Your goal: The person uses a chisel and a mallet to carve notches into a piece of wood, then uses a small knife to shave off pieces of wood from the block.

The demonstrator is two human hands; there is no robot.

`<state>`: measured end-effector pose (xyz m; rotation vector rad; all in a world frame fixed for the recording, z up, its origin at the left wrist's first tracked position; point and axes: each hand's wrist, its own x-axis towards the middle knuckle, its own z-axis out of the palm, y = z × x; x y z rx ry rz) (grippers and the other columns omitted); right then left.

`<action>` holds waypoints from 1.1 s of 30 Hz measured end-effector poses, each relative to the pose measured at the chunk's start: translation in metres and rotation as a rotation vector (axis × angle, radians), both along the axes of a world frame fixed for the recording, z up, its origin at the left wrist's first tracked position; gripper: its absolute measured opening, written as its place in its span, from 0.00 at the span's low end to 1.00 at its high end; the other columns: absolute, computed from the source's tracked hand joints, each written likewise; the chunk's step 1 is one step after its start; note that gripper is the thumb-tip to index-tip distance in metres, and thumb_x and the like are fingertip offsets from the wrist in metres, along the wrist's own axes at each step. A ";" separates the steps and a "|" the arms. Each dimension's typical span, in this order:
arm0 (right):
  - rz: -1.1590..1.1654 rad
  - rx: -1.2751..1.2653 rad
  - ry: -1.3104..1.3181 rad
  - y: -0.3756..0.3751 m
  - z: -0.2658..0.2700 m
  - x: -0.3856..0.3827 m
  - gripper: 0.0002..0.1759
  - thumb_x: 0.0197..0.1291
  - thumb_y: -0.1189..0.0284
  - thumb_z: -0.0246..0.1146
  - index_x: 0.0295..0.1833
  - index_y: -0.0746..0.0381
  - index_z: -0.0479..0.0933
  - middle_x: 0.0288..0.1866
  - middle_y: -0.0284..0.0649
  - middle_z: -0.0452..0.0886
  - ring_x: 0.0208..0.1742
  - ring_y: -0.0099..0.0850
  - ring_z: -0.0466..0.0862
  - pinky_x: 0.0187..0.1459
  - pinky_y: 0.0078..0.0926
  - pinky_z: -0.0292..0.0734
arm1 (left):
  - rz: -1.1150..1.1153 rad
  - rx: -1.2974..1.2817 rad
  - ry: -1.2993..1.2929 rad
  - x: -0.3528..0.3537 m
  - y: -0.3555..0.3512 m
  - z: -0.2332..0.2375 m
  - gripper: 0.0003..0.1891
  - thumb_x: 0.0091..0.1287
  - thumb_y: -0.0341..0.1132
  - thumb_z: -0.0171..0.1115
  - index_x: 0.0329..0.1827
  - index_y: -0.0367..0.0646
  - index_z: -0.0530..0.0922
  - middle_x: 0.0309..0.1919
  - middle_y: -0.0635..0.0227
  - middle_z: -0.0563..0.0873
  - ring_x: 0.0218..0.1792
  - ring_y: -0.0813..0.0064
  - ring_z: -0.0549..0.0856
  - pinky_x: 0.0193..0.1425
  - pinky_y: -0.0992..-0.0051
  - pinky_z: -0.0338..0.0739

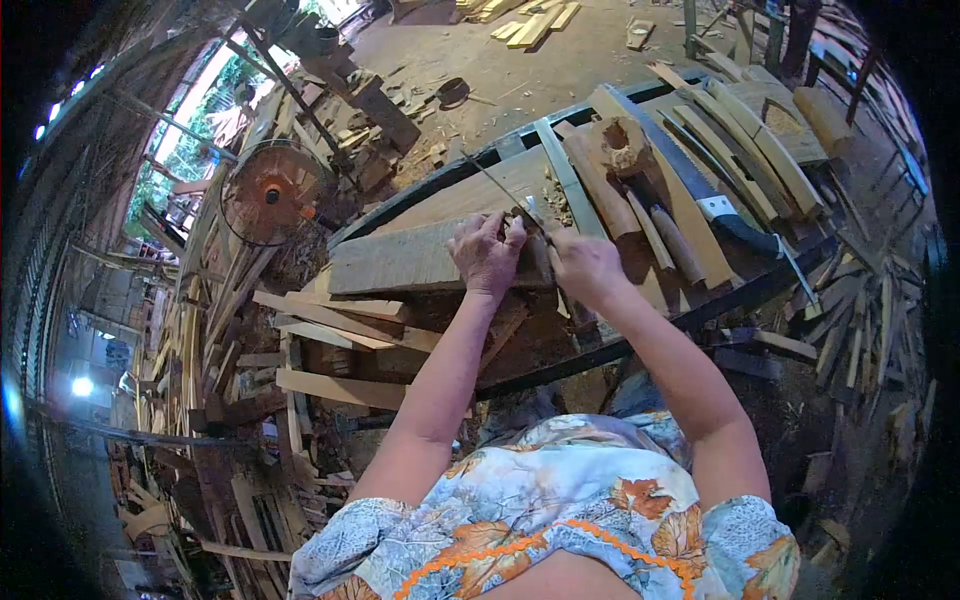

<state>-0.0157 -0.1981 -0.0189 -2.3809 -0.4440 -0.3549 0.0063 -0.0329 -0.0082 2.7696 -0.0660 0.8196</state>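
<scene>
My right hand (588,268) is closed round the near end of a long, thin-bladed tool (492,180), whose narrow blade slants up and to the left. Close beside it, my left hand (487,250) has its fingers pinched together at the end of a thick wooden block (395,262), right by the blade. What the left fingers hold is hidden, and I cannot tell what it is. Small wood shavings (556,200) lie just beyond my hands. A flat metal strip (568,180) rests to the right of them.
On the bench lie a handsaw (715,207), a hollowed wooden piece (618,148) and several wooden strips (765,150). A round fan (272,196) stands at the left. Cut boards (345,388) jut out by the bench's near left side, and scrap wood covers the ground around.
</scene>
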 end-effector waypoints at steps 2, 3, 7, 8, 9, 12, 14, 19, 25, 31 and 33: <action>0.007 -0.082 0.110 -0.022 -0.001 -0.043 0.07 0.58 0.70 0.54 0.37 0.60 0.75 0.26 0.50 0.81 0.31 0.49 0.82 0.32 0.47 0.76 | 0.006 0.004 0.015 -0.001 0.000 0.004 0.20 0.59 0.56 0.54 0.37 0.51 0.84 0.35 0.66 0.81 0.43 0.61 0.77 0.49 0.59 0.66; -0.006 -0.081 0.164 -0.034 -0.008 -0.064 0.08 0.60 0.68 0.54 0.38 0.60 0.74 0.26 0.51 0.80 0.30 0.50 0.82 0.32 0.48 0.75 | 0.005 0.012 0.029 -0.001 0.000 0.004 0.20 0.59 0.56 0.54 0.37 0.51 0.84 0.35 0.66 0.80 0.43 0.61 0.77 0.49 0.59 0.66; -0.024 -0.070 0.202 -0.055 0.003 -0.097 0.09 0.62 0.66 0.53 0.38 0.60 0.72 0.24 0.51 0.78 0.29 0.51 0.81 0.31 0.49 0.74 | -0.006 -0.026 0.001 0.002 0.001 -0.002 0.20 0.59 0.56 0.55 0.37 0.50 0.83 0.36 0.66 0.80 0.43 0.61 0.77 0.49 0.59 0.66; -0.022 -0.066 0.204 -0.052 0.000 -0.091 0.09 0.62 0.66 0.53 0.38 0.60 0.72 0.24 0.51 0.78 0.29 0.51 0.81 0.31 0.49 0.74 | -0.010 -0.020 0.023 0.001 0.001 0.000 0.20 0.59 0.55 0.55 0.36 0.49 0.83 0.36 0.66 0.80 0.43 0.61 0.77 0.49 0.59 0.66; -0.015 -0.074 0.172 -0.046 -0.004 -0.079 0.08 0.61 0.67 0.54 0.36 0.60 0.72 0.25 0.51 0.79 0.30 0.50 0.82 0.32 0.48 0.75 | -0.013 -0.015 0.042 0.001 0.001 0.001 0.20 0.59 0.55 0.55 0.36 0.48 0.83 0.36 0.66 0.80 0.43 0.61 0.77 0.49 0.59 0.66; -0.015 -0.041 0.061 -0.017 -0.006 -0.022 0.07 0.60 0.69 0.54 0.36 0.61 0.74 0.27 0.51 0.81 0.31 0.48 0.83 0.33 0.46 0.77 | -0.023 -0.023 0.053 0.002 0.002 0.001 0.20 0.59 0.54 0.55 0.35 0.47 0.83 0.36 0.65 0.80 0.43 0.61 0.77 0.49 0.60 0.66; -0.022 -0.026 0.030 0.004 -0.008 0.002 0.07 0.59 0.69 0.54 0.36 0.60 0.74 0.27 0.51 0.81 0.31 0.48 0.83 0.33 0.45 0.77 | -0.013 0.003 0.036 0.003 0.003 0.000 0.19 0.59 0.54 0.55 0.35 0.47 0.83 0.36 0.65 0.80 0.43 0.61 0.77 0.49 0.60 0.67; -0.013 -0.032 0.043 -0.011 -0.010 -0.024 0.07 0.59 0.69 0.55 0.37 0.60 0.73 0.25 0.50 0.80 0.29 0.51 0.82 0.31 0.46 0.77 | -0.031 -0.013 0.004 0.000 0.001 0.001 0.19 0.59 0.54 0.56 0.34 0.47 0.83 0.36 0.65 0.80 0.43 0.61 0.77 0.49 0.60 0.67; -0.027 0.000 0.188 -0.057 -0.014 -0.101 0.09 0.61 0.65 0.54 0.40 0.59 0.72 0.25 0.51 0.78 0.30 0.52 0.80 0.31 0.49 0.72 | -0.023 -0.009 -0.015 0.002 0.002 -0.002 0.19 0.59 0.53 0.57 0.40 0.48 0.84 0.34 0.65 0.80 0.43 0.61 0.78 0.49 0.60 0.66; 0.007 -0.041 0.010 -0.003 -0.014 -0.002 0.08 0.58 0.68 0.55 0.38 0.60 0.74 0.28 0.50 0.81 0.31 0.48 0.83 0.32 0.44 0.78 | -0.041 0.020 0.030 0.003 0.005 0.001 0.18 0.59 0.53 0.58 0.38 0.50 0.84 0.34 0.65 0.80 0.43 0.61 0.78 0.48 0.60 0.67; -0.002 -0.002 -0.017 0.010 -0.010 0.009 0.07 0.57 0.68 0.55 0.37 0.60 0.74 0.28 0.50 0.81 0.32 0.48 0.83 0.33 0.44 0.78 | -0.038 0.017 -0.022 0.001 0.003 0.000 0.18 0.59 0.54 0.57 0.36 0.49 0.83 0.33 0.65 0.79 0.42 0.61 0.78 0.46 0.59 0.67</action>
